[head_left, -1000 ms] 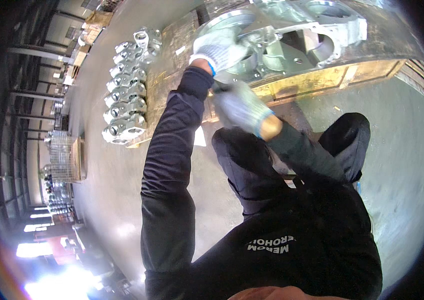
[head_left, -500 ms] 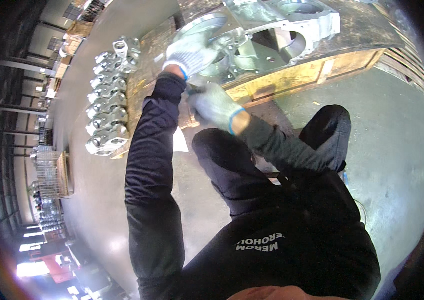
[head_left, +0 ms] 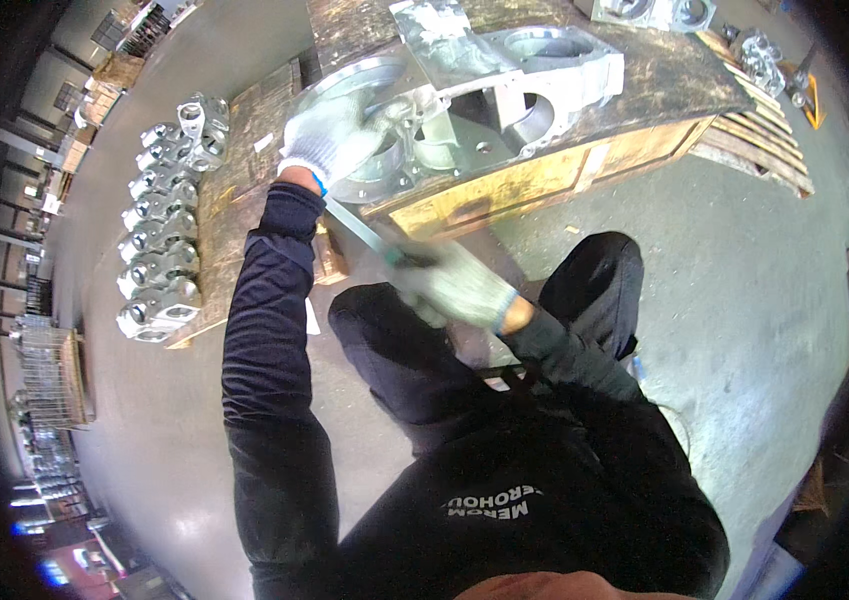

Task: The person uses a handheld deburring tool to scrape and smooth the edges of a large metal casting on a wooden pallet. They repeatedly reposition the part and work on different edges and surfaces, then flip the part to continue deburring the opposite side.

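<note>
A large silvery metal casting [head_left: 529,110] with round bores lies on top of a wooden crate. My left hand [head_left: 332,135], in a white knitted glove, is on the casting's near left part, beside a big round opening. Its fingers are blurred, so their grip is unclear. My right hand [head_left: 459,288], gloved too, is closed round the green handle of what looks like a file [head_left: 356,225]. The flat grey blade slants up and left from that hand. Its far end passes out of sight behind my left wrist.
Several smaller silvery castings [head_left: 159,230] stand in a row on a wooden board to the left. The wooden crate [head_left: 544,175] has a yellowish side facing me. Pallet slats [head_left: 759,150] lie beyond its right end. My bent knees [head_left: 399,330] are close below the crate.
My right hand has drawn back from the casting toward my knees, baring the file's blade between both hands. My left hand stays on the casting. The whole view has shifted a little.
</note>
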Demonstrator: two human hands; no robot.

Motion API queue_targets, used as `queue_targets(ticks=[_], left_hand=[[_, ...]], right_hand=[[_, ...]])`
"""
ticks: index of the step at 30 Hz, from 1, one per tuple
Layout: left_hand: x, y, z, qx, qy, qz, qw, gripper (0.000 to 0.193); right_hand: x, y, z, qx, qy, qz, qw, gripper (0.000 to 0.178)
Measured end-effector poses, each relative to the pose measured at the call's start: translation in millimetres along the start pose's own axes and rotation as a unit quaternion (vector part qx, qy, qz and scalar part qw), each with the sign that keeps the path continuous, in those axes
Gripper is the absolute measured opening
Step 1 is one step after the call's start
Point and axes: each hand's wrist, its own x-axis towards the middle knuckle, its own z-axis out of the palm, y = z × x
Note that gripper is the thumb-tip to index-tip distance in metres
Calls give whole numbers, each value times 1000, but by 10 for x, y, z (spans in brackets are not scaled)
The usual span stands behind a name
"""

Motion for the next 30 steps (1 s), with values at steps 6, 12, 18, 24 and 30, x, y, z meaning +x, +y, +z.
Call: queue_targets(ticks=[6, 12, 18, 24, 30], left_hand=[[-84, 98, 26, -27, 96, -7, 995, 45], [-84, 108, 111, 23, 114, -42, 992, 43], [-63, 107, 220, 40, 191, -28, 980, 44], [-17, 166, 228, 45, 226, -51, 972, 40], [21, 227, 229, 17, 285, -44, 957, 31]], right_hand=[[-1114, -220, -384, -164, 179, 16, 970, 51], [-1404, -590, -559, -254, 426, -193, 846, 46], [-1223, -670, -1141, -501, 503, -281, 646, 40], [-706, -1420, -1597, -559, 483, -272, 617, 41], [-1069, -1438, -1546, -575, 458, -343, 584, 37]])
